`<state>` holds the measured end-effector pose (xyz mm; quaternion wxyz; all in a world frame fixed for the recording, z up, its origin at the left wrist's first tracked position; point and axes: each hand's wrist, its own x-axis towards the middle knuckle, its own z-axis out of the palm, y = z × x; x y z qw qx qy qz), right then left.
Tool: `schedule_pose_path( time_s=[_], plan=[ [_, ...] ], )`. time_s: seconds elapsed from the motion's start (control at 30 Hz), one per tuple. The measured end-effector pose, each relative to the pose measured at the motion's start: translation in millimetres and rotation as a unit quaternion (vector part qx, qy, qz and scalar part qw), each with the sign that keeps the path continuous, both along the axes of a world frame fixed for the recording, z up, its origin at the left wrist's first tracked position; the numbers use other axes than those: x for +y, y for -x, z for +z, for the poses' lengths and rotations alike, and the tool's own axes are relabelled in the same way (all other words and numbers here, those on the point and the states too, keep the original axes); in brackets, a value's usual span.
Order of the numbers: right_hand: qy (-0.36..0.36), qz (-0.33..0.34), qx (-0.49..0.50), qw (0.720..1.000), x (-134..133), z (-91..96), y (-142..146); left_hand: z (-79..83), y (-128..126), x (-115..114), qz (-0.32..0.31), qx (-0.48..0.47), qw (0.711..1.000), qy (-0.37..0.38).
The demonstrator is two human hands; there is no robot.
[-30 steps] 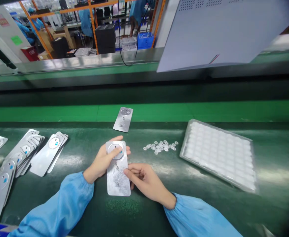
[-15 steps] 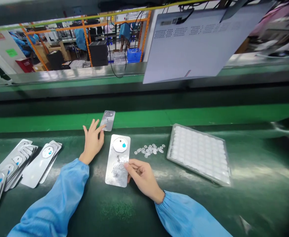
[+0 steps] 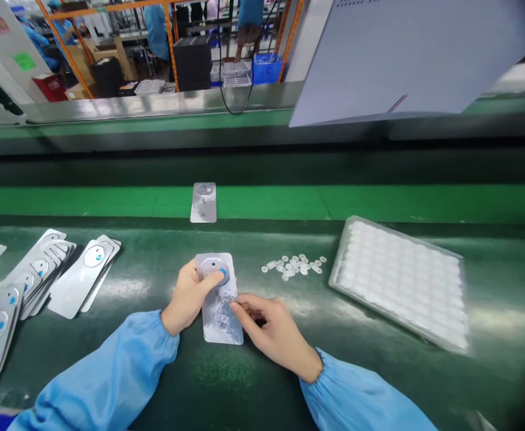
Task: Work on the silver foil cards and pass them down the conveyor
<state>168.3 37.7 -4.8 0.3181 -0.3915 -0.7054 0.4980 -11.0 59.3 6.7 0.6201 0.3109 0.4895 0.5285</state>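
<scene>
A silver phone back cover [image 3: 221, 317] with a dark mottled print and a round camera area is held upright between my hands. My left hand [image 3: 187, 297] is closed on its upper left edge, the thumb lying over the camera area beside a blue tab. On the lower right edge, my right hand [image 3: 273, 329] pinches the cover between thumb and fingers. Small clear rings [image 3: 296, 265] lie loose beyond my right hand. Another printed phone back cover [image 3: 203, 206] rests by itself on the bright green strip ahead.
To the left lie fanned stacks of phone back covers [image 3: 76, 287] with blue tabs. A clear tray [image 3: 340, 263] of white pieces sits at the right. Overhead hangs a grey panel [image 3: 379, 66]. Behind the bench, a ledge [image 3: 145, 105] fronts orange racking [image 3: 172, 54].
My left hand has left the cover on the green strip and come back to grip the cover in my right hand. The whole view has tilted downward.
</scene>
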Motion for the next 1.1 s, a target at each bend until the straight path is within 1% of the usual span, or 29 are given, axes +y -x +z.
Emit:
schedule_pose_path(
  time_s=[0.07,0.13,0.2,0.27,0.33,0.4,0.5,0.6,0.73,0.97,1.1],
  plan=[
    [-0.011,-0.009,-0.001,1.000,-0.7,1.7,-0.9,-0.2,-1.4,-1.7,0.012,0.016,1.000,0.002],
    [-0.041,-0.046,0.007,0.998,-0.5,3.2,-2.9,1.1,-3.8,-5.1,0.017,0.036,0.999,0.003],
    [-0.115,-0.108,0.011,0.987,0.9,4.9,-6.0,3.2,-7.8,-9.9,0.007,0.054,0.999,-0.001],
    [-0.214,-0.157,0.002,0.964,3.2,6.5,-9.3,5.0,-12.8,-15.3,-0.018,0.066,0.998,-0.010],
    [-0.291,-0.174,-0.022,0.940,5.8,7.4,-12.4,5.7,-17.6,-20.6,-0.052,0.073,0.996,-0.020],
    [-0.328,-0.167,-0.054,0.928,7.8,7.1,-15.6,4.9,-20.6,-24.5,-0.083,0.072,0.994,-0.021],
    [-0.336,-0.142,-0.099,0.926,9.8,4.9,-20.9,1.9,-21.4,-27.0,-0.107,0.065,0.992,-0.011],
    [-0.329,-0.117,-0.125,0.928,10.3,2.9,-25.5,-0.9,-20.3,-27.1,-0.113,0.061,0.992,-0.006],
    [-0.337,-0.115,-0.143,0.924,9.8,3.3,-28.5,-3.7,-19.8,-27.9,-0.115,0.063,0.991,-0.011],
    [-0.376,-0.098,-0.181,0.903,9.6,7.2,-29.1,-7.4,-20.6,-30.3,-0.123,0.083,0.989,-0.019],
    [-0.376,-0.094,-0.186,0.903,9.6,6.5,-28.0,-7.2,-21.2,-30.5,-0.125,0.082,0.989,-0.024]
  ],
)
